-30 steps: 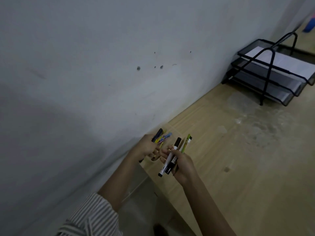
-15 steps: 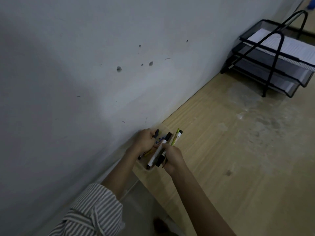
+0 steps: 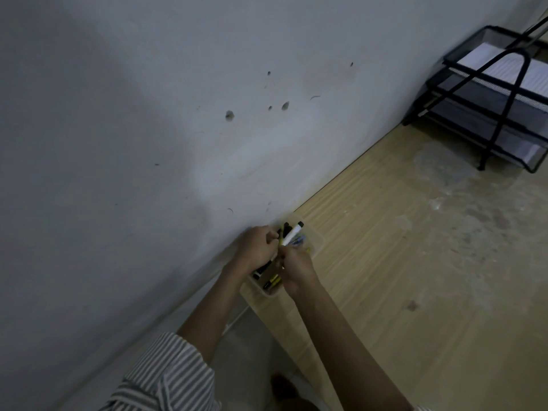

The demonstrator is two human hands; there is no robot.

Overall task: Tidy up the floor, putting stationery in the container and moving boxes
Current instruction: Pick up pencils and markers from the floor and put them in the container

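Clear plastic container against wall. Left hand and right hand, fingers curled, both grip a bunch of pens over it.

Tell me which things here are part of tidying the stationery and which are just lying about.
Part of the job:
- left hand and right hand, both gripping the pens and markers
- clear container under the hands, by the wall

Just lying about:
- black mesh paper tray, far right
- white paper in its top tier
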